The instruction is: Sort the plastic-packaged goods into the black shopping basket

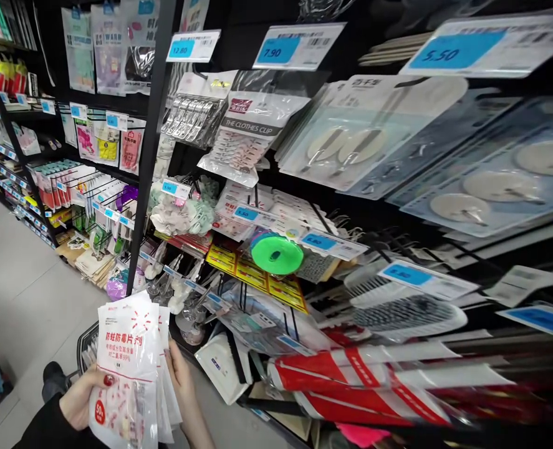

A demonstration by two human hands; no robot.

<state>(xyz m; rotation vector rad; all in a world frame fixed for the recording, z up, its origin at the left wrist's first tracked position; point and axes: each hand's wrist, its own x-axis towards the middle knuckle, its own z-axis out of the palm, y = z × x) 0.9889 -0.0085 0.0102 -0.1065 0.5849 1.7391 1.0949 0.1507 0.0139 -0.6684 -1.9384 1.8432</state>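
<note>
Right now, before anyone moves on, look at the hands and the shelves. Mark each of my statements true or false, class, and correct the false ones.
1. The left hand and right hand both hold the white packets. True.
2. The left thumb's nail is unpainted. False: it is painted red.
3. The green roll hangs higher than the clothes clip pack. False: it hangs lower.
4. Part of a dark basket shows behind the packets. True.
5. The clothes clip pack lies on the floor. False: it hangs on the rack.
</note>
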